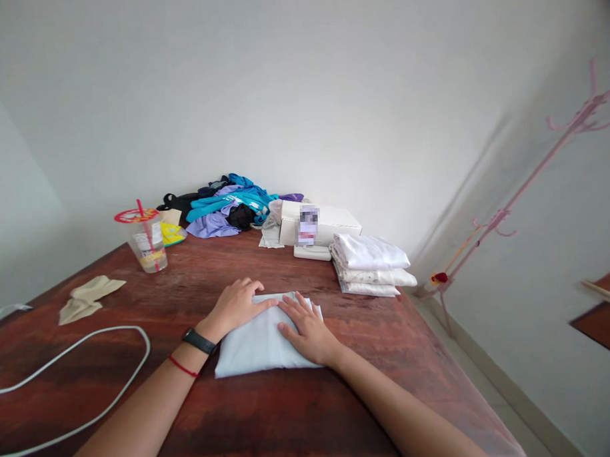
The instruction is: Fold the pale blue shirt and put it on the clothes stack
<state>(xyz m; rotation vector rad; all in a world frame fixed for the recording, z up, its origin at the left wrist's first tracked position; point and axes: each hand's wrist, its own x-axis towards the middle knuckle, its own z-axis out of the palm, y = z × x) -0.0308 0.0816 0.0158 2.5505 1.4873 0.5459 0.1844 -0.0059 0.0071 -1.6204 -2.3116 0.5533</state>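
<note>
A pale folded cloth (259, 347), perhaps a garment, lies flat on the dark wooden table (271, 416) in front of me. My left hand (236, 305) rests on its upper left edge, fingers stretched out and thumb reaching toward the middle. On the right part of the cloth, my right hand (308, 332) lies flat with its fingers spread. Both hands press on the top and grip nothing. Some of the cloth's edges are hidden beneath them. Beyond the right hand stands a stack of folded white cloths (371, 263).
A white box (329, 221) and a heap of blue and purple clothes (234, 207) sit at the back. To the left are a plastic cup (146, 244) with a red straw, a beige cloth (90, 297) and a white cable (148, 350). A pink coat stand (523, 177) leans at right.
</note>
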